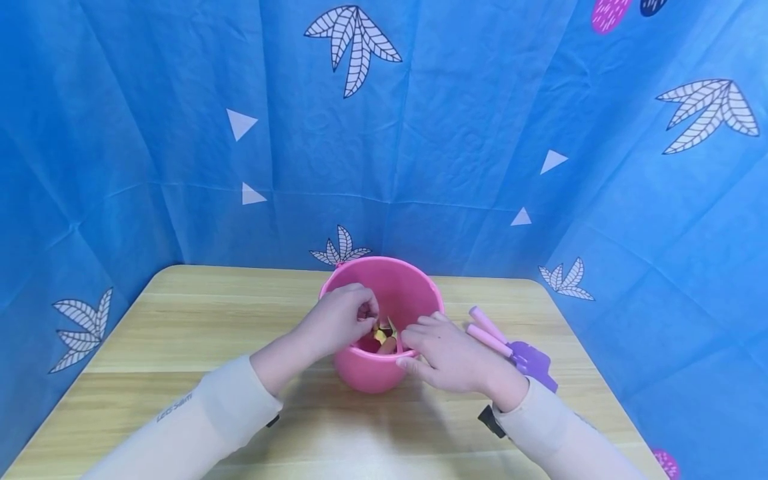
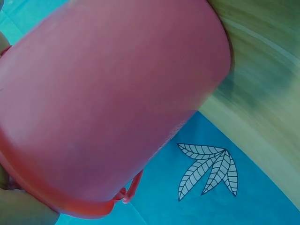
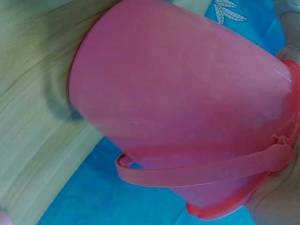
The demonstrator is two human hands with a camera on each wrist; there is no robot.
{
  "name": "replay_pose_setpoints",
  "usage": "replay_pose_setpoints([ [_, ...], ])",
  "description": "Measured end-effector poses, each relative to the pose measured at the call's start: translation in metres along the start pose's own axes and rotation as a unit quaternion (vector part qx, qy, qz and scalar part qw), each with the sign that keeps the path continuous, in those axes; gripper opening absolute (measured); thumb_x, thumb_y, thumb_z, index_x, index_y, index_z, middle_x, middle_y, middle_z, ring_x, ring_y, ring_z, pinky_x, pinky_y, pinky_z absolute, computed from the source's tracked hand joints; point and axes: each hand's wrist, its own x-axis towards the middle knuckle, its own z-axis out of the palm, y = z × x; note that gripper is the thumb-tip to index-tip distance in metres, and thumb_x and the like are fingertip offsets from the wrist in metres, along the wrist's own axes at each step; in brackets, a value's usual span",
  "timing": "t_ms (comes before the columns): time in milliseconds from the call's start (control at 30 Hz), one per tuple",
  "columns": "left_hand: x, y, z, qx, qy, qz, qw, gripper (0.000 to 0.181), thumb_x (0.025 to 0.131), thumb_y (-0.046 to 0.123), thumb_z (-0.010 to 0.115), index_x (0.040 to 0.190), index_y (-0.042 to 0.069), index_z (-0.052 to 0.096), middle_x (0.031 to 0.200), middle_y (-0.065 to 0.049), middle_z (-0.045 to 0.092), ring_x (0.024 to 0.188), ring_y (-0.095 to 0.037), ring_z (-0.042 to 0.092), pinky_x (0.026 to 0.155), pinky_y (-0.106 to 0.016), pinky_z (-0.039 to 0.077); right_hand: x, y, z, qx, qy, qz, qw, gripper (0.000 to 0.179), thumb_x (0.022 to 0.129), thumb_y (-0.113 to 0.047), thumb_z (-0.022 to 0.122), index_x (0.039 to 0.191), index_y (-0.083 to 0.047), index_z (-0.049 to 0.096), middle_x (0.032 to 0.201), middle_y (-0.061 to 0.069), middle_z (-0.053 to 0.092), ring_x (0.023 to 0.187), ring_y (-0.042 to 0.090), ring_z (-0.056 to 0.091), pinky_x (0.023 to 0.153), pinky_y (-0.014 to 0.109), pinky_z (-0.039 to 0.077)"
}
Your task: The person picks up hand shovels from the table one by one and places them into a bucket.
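Note:
A pink bucket [image 1: 366, 380] stands upright on the table, and its outer wall fills much of both wrist views. My left hand [image 1: 342, 319] reaches over the left rim with curled fingers inside. Its fingertips are beside a small yellow piece [image 1: 381, 335]; whether they pinch anything is hidden. My right hand [image 1: 447, 353] holds the right side of the rim, its fingers over the edge and its thumb outside. A brownish-orange piece [image 1: 387, 345] also lies in the bucket, its kind unclear. The bucket's handle [image 3: 201, 173] hangs down along the outside.
Right of the bucket, near my right forearm, lies a purple toy shovel [image 1: 531, 360] with pink handles [image 1: 489, 339] beside it. The wooden table [image 1: 210, 320] has rounded far corners. Blue patterned cloth [image 1: 450, 133] encloses the back and sides.

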Motion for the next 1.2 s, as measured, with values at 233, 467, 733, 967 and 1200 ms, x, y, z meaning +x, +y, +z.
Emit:
replay_pose_setpoints([
  [233, -0.006, -0.004, 0.002, -0.015, 0.029, 0.009, 0.9994, 0.021, 0.085, 0.011, 0.08, 0.087, 0.022, 0.062, 0.089, 0.009, 0.058, 0.087, -0.011, 0.057, 0.081, -0.03, 0.054, 0.0, 0.0, 0.002, 0.002, -0.004, -0.002, 1.0, 0.04, 0.103, -0.058, 0.037, 0.101, -0.026, 0.061, 0.088, -0.019, 0.052, 0.089, 0.004, 0.047, 0.094, 0.034, 0.039],
  [467, -0.016, -0.007, 0.004, 0.001, 0.068, 0.04, 0.9969, 0.019, 0.087, 0.014, 0.079, 0.091, 0.023, 0.063, 0.093, 0.01, 0.056, 0.089, -0.008, 0.057, 0.084, -0.03, 0.054, -0.001, -0.001, 0.004, 0.001, -0.001, -0.003, 1.0, 0.04, 0.104, -0.058, 0.036, 0.101, -0.026, 0.061, 0.089, -0.019, 0.053, 0.089, 0.004, 0.048, 0.094, 0.034, 0.039],
  [733, -0.031, -0.012, 0.006, 0.017, 0.089, 0.062, 0.994, 0.019, 0.087, 0.016, 0.078, 0.099, 0.021, 0.065, 0.097, 0.012, 0.057, 0.087, -0.007, 0.059, 0.078, -0.026, 0.055, -0.001, -0.001, 0.003, -0.002, 0.001, -0.001, 1.0, 0.037, 0.103, -0.056, 0.039, 0.1, -0.027, 0.061, 0.089, -0.019, 0.053, 0.089, 0.003, 0.048, 0.093, 0.033, 0.039],
  [967, -0.042, -0.016, 0.009, 0.03, 0.093, 0.091, 0.991, 0.02, 0.089, 0.022, 0.076, 0.107, 0.019, 0.067, 0.101, 0.013, 0.06, 0.091, -0.006, 0.06, 0.081, -0.026, 0.055, -0.001, -0.001, 0.003, -0.005, -0.001, -0.003, 1.0, 0.038, 0.104, -0.056, 0.038, 0.101, -0.027, 0.061, 0.089, -0.019, 0.053, 0.089, 0.003, 0.048, 0.095, 0.033, 0.039],
  [1200, -0.048, -0.018, 0.013, 0.078, 0.096, 0.13, 0.9838, 0.017, 0.089, 0.026, 0.077, 0.102, 0.021, 0.068, 0.098, 0.012, 0.061, 0.093, -0.005, 0.058, 0.089, -0.035, 0.052, -0.001, -0.002, 0.002, -0.006, -0.002, 0.002, 1.0, 0.038, 0.104, -0.057, 0.038, 0.101, -0.027, 0.062, 0.091, -0.019, 0.054, 0.091, 0.004, 0.048, 0.096, 0.033, 0.039],
])
